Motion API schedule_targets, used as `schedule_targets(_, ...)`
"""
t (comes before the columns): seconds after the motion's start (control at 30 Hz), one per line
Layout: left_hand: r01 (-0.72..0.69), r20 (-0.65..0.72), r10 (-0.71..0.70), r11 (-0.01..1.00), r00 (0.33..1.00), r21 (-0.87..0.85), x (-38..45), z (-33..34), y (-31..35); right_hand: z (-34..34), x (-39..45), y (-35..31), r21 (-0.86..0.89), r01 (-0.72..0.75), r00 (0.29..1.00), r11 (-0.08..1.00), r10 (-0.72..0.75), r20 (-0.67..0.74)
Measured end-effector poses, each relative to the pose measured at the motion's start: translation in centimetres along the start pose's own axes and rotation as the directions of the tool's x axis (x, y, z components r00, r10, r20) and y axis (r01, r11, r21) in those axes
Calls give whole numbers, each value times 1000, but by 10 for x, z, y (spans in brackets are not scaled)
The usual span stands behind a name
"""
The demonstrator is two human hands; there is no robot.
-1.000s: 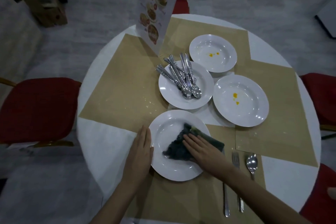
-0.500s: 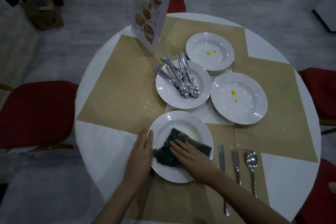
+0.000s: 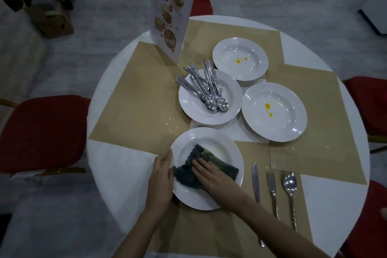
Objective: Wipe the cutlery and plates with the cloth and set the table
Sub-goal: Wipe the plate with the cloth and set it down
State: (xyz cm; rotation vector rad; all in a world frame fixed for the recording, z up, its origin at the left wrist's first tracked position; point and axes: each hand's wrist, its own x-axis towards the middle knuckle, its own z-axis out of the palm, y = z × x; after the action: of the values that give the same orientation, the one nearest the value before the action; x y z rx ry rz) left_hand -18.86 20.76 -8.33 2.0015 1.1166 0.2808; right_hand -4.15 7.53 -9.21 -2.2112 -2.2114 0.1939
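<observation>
From the head camera, looking down on a round white table (image 3: 117, 165) laid with tan mats (image 3: 136, 98).

The near plate (image 3: 209, 138) sits at the table's near edge, white and deep-welled, half on a mat. The cloth (image 3: 188, 174) lies in its well: dark, almost black, rumpled at its left end, with a greenish strip showing along its upper fold. The right hand (image 3: 211, 176) lies flat on the cloth, fingers straight and together, pressing it down. The left hand (image 3: 161, 178) rests against the plate's left rim, fingers straight and close, its edge touching the rim and its thumb side over the rim.

Just right of that plate lie a knife (image 3: 256, 184), a fork (image 3: 272, 188) and a spoon (image 3: 290, 190), side by side, apart from one another, handles toward the person.

Beyond, a middle plate (image 3: 192, 109) holds a bundle of cutlery (image 3: 205, 90), spoon bowls in the well, handles fanning out over the far-left rim. To its right is a right plate (image 3: 293, 115) with two small yellow-orange spots in its well. Farther back is a far plate (image 3: 226, 52) with similar spots. The three stand close together; whether their rims touch I cannot tell.

A menu card (image 3: 171, 6) stands upright at the far-left side. Red chairs (image 3: 41, 132) ring the table.
</observation>
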Motion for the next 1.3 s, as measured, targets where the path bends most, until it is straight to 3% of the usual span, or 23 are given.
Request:
schedule_targets(0.1,-18,12,18,1000,1000,-1,-1,-4,-7,-10,-18,37,-109,62,997,992,-58,41)
schedule_targets(0.23,-20,22,21,1000,1000,-14,-6,-1,-6,-21,-28,81,-185,-26,1000,982,27,3)
schedule_targets(0.37,-3,7,3,1000,1000,-10,-8,2,-2,-11,-12,38,-69,-123,992,990,121,-32)
schedule_targets(0.47,-9,5,9,1000,1000,12,-5,-1,-2,1,-3,-14,52,15,1000,999,-13,-28)
schedule_targets(0.57,-30,1,30,998,1000,51,-4,-7,-5,-10,-8,-16,14,137,990,990,-137,22)
schedule_targets(0.8,-46,13,45,998,999,38,-12,-4,-7,-49,-40,62,-99,-55,997,994,60,50)
schedule_targets(0.93,9,-3,-9,1000,1000,30,-15,1,-3,-27,-23,23,-51,-135,988,990,138,75)
schedule_targets(1.03,-8,-46,11,998,999,67,-16,-1,-1,-9,-11,-21,54,-57,996,997,53,78)
schedule_targets(1.17,-205,66,194,936,979,286,-18,0,-13,-14,-18,-21,32,30,997,999,-32,76)
schedule_targets(1.3,-369,138,342,852,930,373,-27,-10,-19,-30,-43,33,-27,-93,995,995,94,38)
